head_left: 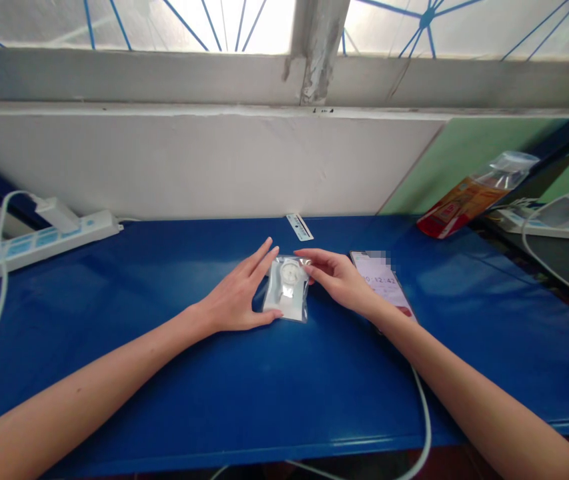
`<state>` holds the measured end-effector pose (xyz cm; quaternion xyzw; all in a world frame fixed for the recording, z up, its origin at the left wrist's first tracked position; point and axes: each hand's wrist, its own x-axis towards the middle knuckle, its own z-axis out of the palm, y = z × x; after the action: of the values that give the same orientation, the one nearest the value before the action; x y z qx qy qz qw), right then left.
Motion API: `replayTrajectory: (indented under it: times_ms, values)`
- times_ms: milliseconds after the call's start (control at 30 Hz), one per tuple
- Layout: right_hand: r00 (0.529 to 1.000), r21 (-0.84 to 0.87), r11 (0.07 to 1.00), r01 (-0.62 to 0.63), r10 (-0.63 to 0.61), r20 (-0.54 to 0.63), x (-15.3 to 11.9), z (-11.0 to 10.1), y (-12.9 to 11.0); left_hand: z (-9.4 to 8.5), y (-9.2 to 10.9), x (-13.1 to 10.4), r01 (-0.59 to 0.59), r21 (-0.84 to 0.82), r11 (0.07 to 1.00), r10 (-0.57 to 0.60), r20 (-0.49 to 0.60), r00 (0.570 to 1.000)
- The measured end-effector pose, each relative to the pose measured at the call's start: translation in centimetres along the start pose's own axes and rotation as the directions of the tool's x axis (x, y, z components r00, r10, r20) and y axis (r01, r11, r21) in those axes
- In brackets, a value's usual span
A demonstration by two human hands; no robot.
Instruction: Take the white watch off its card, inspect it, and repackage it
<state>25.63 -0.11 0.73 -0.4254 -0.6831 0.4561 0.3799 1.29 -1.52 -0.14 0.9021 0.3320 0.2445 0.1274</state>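
A small clear plastic bag (299, 311) lies on the blue table, with a white watch (290, 273) inside it, its round dial towards the far end. My left hand (237, 293) is at the bag's left side, fingers stretched and thumb spread, the thumb tip resting on the near left corner. At the far right edge, my right hand (335, 275) has its thumb and forefinger closed on the bag's plastic. Its other fingers are partly hidden behind the thumb.
A phone (384, 283) showing a timer lies beside my right wrist, with a white cable (424, 413) below. A card (299, 227) lies near the wall. Power strips (89, 227) sit at left and far right; a red-labelled bottle (469, 200) leans at back right.
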Motion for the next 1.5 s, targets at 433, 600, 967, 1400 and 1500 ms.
replayTrajectory:
  times_ms: [433,600,967,1400,1500]
  values:
    - [0.928,-0.659,0.685,0.311,-0.068,0.367,-1.8,-0.9,-0.8,0.4,-0.1,0.3,0.132,0.096,0.987,-0.139,0.077,0.987]
    - [0.939,-0.711,0.666,0.227,0.043,0.34,-1.0,-0.8,-1.2,-0.5,-0.1,0.6,0.088,0.165,0.982,-0.118,0.183,0.976]
    - [0.95,-0.705,0.665,0.247,-0.024,0.31,0.3,-0.4,-1.1,-0.7,-1.6,0.3,0.025,0.126,0.992,-0.039,0.112,0.993]
    - [0.934,-0.736,0.632,0.243,0.053,0.354,-0.6,-1.2,-0.4,-0.7,-1.2,0.1,0.061,0.127,0.99,-0.071,0.08,0.994]
    - [0.928,-0.722,0.642,0.259,0.042,0.37,-0.7,-1.5,-0.1,-0.8,-1.2,0.1,0.07,0.13,0.989,-0.084,0.102,0.991]
